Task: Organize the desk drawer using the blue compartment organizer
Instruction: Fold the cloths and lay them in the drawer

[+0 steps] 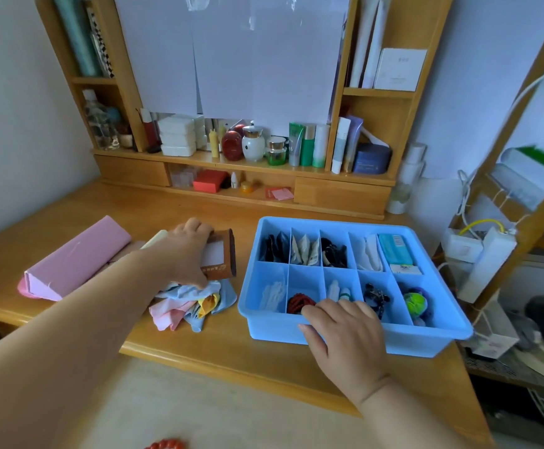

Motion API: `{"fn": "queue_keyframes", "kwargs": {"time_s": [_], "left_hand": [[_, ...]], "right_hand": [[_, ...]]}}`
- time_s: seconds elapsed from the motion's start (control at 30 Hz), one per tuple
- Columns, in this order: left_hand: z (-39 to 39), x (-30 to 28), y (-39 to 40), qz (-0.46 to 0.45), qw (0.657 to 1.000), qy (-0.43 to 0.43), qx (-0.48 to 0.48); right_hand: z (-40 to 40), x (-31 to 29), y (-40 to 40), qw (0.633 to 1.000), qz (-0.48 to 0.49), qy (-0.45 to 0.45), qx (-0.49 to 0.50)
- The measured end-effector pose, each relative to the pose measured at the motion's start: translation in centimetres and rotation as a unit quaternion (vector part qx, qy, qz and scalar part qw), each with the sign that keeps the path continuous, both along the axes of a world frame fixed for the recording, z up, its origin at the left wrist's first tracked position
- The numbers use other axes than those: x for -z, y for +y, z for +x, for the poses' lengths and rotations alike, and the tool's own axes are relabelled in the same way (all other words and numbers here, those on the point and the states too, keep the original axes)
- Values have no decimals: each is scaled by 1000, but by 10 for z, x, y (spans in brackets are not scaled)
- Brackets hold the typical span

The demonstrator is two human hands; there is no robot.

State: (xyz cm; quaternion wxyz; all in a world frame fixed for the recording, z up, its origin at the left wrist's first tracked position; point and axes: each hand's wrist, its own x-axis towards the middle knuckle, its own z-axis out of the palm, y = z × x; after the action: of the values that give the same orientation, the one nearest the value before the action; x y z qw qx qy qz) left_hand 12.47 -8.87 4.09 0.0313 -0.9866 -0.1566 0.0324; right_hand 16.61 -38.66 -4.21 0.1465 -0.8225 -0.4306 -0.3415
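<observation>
The blue compartment organizer (432, 343) stands on the wooden desk at the right, its cells holding small items: dark hair ties, folded sachets, a teal box (395, 249), red beads (300, 303), a green ball (414, 303). My right hand (345, 338) rests on the organizer's near rim, fingers curled over the edge beside the beads. My left hand (188, 251) reaches across the desk and grips a brown box with a white label (220, 257). A heap of pastel cloths (189, 304) lies just below that box.
A pink folder (76, 259) lies on the desk at the left. The wooden hutch (342, 192) at the back holds jars, tubes and bottles. A wooden rack with cables and a power strip (484, 260) stands at the right. Red beads (167, 444) show at the bottom edge.
</observation>
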Motion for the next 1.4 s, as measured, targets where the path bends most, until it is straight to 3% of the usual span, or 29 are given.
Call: {"fn": "queue_keyframes", "kwargs": {"time_s": [0.1, 0.37, 0.47, 0.53, 0.57, 0.6, 0.63, 0.67, 0.7, 0.73, 0.77, 0.8, 0.87, 0.93, 1.0, 1.03, 1.1, 1.17, 1.23, 1.33, 1.4], "left_hand": [[-21, -3, -6, -41, 996, -74, 20], [-82, 25, -65, -125, 985, -103, 57], [-102, 30, -90, -144, 978, -129, 82], [-116, 32, -110, -155, 968, -149, 132], [-122, 33, -121, -154, 962, -155, 162], [-127, 35, -133, -149, 957, -162, 188], [-135, 37, -146, -141, 953, -169, 208], [-137, 39, -153, -129, 950, -175, 226], [-149, 38, -170, -111, 951, -161, 241], [-155, 40, -178, -89, 953, -139, 255], [-158, 44, -180, -71, 953, -120, 268], [-161, 47, -183, -52, 950, -113, 287], [-170, 52, -196, -8, 941, -85, 326], [-181, 60, -212, -10, 949, -43, 313], [-191, 68, -226, -64, 974, -34, 217], [-194, 75, -231, -132, 980, -45, 145], [-201, 83, -246, -334, 937, -99, 26], [-206, 88, -258, -497, 856, -117, -78], [-205, 98, -264, -541, 828, -104, -107], [-204, 98, -267, -538, 835, -66, -96], [-205, 99, -267, -546, 831, -53, -90]], "right_hand": [[16, -6, 10, 1000, 5, 15, 8], [34, -18, 28, 996, 10, 84, 28], [4, -27, 18, 983, 87, 159, -13], [-35, -22, 4, 942, 178, 275, -74], [-57, -20, -3, 887, 219, 395, -94], [-78, -18, -11, 792, 247, 549, -99], [-97, -11, -21, 651, 248, 711, -97], [-107, -6, -26, 477, 231, 840, -120], [-125, -2, -42, 336, 206, 906, -155], [-133, 2, -53, 243, 203, 930, -188], [-135, 8, -59, 181, 213, 938, -206], [-138, 12, -63, 148, 228, 939, -209], [-148, 12, -72, 126, 250, 934, -221], [-158, 18, -83, 138, 277, 930, -201], [-164, 25, -91, 152, 320, 919, -173], [-166, 26, -94, 159, 341, 912, -161], [-170, 29, -96, 161, 372, 903, -140], [-175, 34, -98, 159, 373, 905, -132], [-178, 37, -99, 163, 348, 912, -141], [-178, 37, -106, 162, 334, 917, -144], [-176, 35, -111, 185, 318, 918, -150]]}}
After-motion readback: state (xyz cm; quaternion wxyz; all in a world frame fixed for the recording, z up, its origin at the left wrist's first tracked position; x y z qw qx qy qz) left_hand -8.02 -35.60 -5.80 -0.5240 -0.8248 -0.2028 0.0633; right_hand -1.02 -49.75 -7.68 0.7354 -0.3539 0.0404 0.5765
